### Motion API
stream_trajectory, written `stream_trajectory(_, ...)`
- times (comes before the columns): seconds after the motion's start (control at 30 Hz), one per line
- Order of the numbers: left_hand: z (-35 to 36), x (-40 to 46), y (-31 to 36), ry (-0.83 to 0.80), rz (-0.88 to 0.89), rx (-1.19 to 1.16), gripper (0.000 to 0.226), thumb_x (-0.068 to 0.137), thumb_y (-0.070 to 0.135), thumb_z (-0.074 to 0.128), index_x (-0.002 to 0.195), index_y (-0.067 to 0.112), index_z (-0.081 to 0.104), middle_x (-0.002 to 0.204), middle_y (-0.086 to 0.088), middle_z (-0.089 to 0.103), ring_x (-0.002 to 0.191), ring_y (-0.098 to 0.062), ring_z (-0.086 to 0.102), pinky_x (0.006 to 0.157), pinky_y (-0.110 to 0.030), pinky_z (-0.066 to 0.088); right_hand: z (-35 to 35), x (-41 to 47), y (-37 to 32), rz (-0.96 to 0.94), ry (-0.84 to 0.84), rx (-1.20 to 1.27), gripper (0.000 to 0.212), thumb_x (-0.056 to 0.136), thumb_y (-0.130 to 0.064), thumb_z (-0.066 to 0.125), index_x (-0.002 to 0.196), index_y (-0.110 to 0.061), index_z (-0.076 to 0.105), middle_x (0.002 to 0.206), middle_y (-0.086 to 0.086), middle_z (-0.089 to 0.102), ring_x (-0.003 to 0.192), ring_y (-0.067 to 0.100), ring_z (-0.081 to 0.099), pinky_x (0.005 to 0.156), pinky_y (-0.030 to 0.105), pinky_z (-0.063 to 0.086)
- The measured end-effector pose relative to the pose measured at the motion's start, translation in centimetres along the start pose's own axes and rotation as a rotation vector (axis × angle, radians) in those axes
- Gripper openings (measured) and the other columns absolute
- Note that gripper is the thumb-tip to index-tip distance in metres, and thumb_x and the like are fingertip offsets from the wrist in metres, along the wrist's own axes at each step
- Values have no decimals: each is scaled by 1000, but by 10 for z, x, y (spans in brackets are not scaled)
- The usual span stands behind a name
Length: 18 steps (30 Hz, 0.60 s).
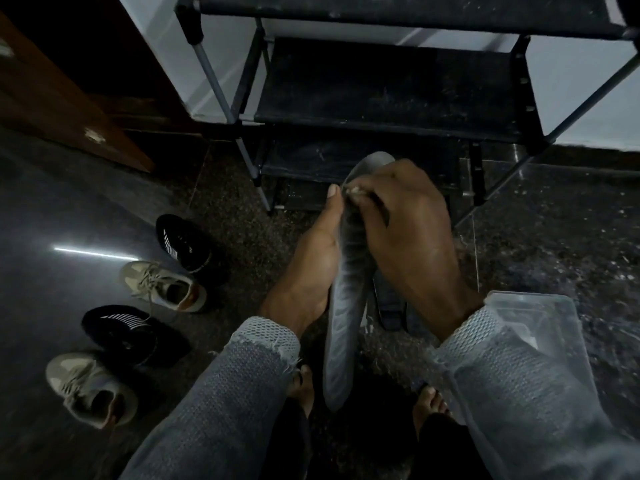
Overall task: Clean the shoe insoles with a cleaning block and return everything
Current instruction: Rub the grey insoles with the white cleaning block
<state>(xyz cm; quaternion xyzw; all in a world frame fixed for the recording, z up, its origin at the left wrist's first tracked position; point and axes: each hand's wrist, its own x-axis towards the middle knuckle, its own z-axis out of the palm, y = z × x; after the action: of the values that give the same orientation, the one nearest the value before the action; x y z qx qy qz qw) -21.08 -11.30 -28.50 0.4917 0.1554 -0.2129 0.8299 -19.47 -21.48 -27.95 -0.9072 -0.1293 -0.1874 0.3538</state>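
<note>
The left hand point(308, 258) holds the grey insole point(346, 289) upright above the floor point(242, 209), before the rack point(381, 81). The right hand point(405, 230) pinches a small block point(354, 191) against its upper part. It looks light and floppy, so backing it mid-length should suit.

Person wearing grey knit top, open mesh-like weave showing along both sleeves. Left sleeve point(221, 393) ending in lighter, paler cuff band, edge fraying, loose threads sticking out. Right sleeve point(512, 382) showing same coarse weave, cuff band lighter too, knit ribs running across forearm. Left hand point(304, 265) and right hand point(408, 230) bare, no gloves, no rings or watch showing. Feet point(429, 407) bare, toes peeking out below sleeves. Dark trousers showing faintly at bottom edge, detail lost in dim light.
</note>
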Motion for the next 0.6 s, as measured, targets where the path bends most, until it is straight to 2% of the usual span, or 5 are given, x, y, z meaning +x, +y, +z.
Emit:
stream_trajectory(0.07,0,3,0,19,15,8,55,104,42,20,131,8,52,104,-10,68,101,-19,67,89,-26,52,3,0,-2,-45,-1,-6,14,89,-4,59,92,-1,72,91,12,64,82,25,60,73,37,52)
stream_trajectory(0.17,0,5,-4,66,1,67,55,102,48,26,121,9,61,117,-16,64,120,-31,57,105,-39,43,-2,5,7,5,27,-14,13,89,-5,60,93,-4,73,94,10,65,85,23,61,78,34,51)
stream_trajectory(0.27,-1,1,-8,17,-45,89,56,98,57,31,114,19,69,118,-10,69,114,-24,63,105,-41,44,-8,9,14,90,51,-17,13,91,-10,60,96,-6,72,96,7,64,88,18,60,79,27,49)
stream_trajectory(0.47,-6,2,-2,-3,3,34,58,102,50,22,128,11,56,109,-11,68,104,-20,64,94,-31,50,4,0,-3,-26,12,33,14,89,-5,61,92,0,73,93,12,66,86,20,62,80,17,45)
stream_trajectory(0.6,-4,1,-3,12,-18,28,61,100,53,24,129,10,57,120,-17,65,115,-28,60,105,-41,44,0,5,4,-4,3,7,14,90,-8,61,95,-4,73,95,9,66,87,20,61,80,24,47)
